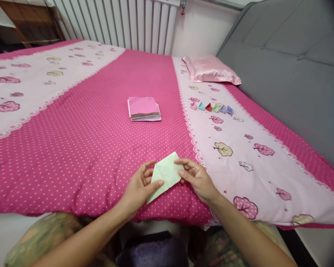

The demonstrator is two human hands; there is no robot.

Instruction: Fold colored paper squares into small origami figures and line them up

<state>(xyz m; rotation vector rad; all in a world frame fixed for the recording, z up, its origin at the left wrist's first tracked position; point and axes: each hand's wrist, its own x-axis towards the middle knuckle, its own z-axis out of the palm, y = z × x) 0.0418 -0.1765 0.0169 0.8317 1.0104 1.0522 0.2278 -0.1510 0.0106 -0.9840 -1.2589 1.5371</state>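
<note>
A pale green sheet of origami paper (167, 172), with creases across it and a folded outline, is held above the front edge of the bed. My left hand (141, 183) grips its left side, thumb on top and fingers behind. At the right corner, my right hand (196, 178) pinches the paper between thumb and fingers. Farther back lies a stack of coloured paper (144, 107) with a pink sheet on top. To its right, several small folded paper pieces (209, 107) in pink, teal, red, green and blue stand in a row.
The bed is covered by a pink dotted bedspread (100, 148) with white tree-print bands. A shiny pink pillow (211, 69) rests near the grey headboard (289, 66) on the right. A white radiator (122, 24) stands along the back wall.
</note>
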